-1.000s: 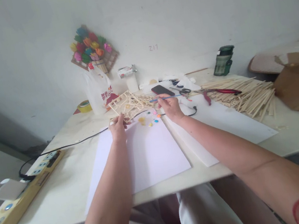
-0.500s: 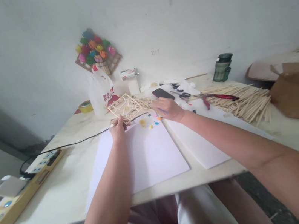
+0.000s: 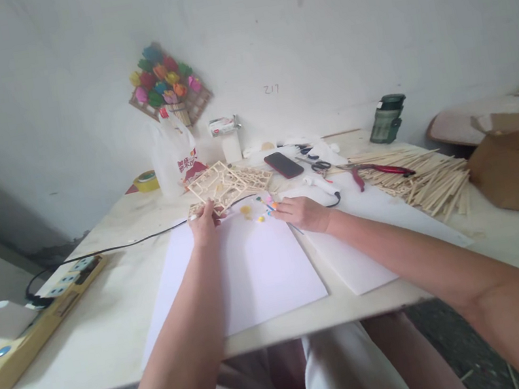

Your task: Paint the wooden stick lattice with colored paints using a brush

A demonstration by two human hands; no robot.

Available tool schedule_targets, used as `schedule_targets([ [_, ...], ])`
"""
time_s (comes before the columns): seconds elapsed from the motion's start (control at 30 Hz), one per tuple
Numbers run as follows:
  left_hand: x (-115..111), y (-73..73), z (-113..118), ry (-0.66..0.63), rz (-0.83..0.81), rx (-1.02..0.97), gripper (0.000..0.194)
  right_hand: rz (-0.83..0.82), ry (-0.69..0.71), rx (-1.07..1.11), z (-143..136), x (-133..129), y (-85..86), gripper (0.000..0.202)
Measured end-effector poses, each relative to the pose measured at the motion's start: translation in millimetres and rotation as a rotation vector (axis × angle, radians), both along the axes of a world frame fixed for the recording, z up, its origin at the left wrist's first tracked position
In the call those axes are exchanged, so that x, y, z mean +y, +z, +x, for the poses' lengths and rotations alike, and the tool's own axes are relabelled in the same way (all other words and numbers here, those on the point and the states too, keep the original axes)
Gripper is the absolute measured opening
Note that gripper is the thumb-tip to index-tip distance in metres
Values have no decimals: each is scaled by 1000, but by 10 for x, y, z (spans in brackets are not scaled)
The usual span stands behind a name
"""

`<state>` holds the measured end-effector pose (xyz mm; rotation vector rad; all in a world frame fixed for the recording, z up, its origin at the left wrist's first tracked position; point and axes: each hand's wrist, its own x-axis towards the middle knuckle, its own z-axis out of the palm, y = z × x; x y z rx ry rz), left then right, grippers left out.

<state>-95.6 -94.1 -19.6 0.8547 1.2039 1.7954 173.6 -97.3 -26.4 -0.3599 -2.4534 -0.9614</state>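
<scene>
My left hand (image 3: pixel 204 222) is closed on the near edge of a small lattice frame of pale wooden sticks (image 3: pixel 213 185). The frame is tilted above the back of a white sheet (image 3: pixel 263 273). Over the sheet's right back corner, my right hand (image 3: pixel 300 213) is closed around a thin blue brush (image 3: pixel 297 229); its tip is too small to make out. By its fingertips are several small dabs of coloured paint (image 3: pixel 261 219), among them yellow, orange, pink and blue.
Behind the right hand are a white corded tool (image 3: pixel 322 185), a phone (image 3: pixel 283 165), scissors (image 3: pixel 320 165) and red-handled pliers (image 3: pixel 379 168). Wooden sticks (image 3: pixel 431 182) lie to the right near a paper bag (image 3: pixel 513 165). A power strip (image 3: pixel 54 308) sits left, its black cable (image 3: pixel 133 245) crossing the table.
My right hand has moved down and nearer, from beside the lattice frame to the paint dabs, uncovering the white corded tool. My left hand stays on the frame.
</scene>
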Motion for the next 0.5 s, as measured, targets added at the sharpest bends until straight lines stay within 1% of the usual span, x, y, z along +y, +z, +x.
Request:
schedule_targets([
  [0.17, -7, 2, 6, -3, 1, 2, 36, -10, -17, -65, -44, -22, -47, 31],
  [0.37, -6, -4, -2, -28, 6, 48, 39, -125, -14, -104, -92, 9, -61, 35],
  [0.5, -22, 12, 9, -35, 12, 42, 38, -121, -26, -117, -97, 9, -56, 35],
])
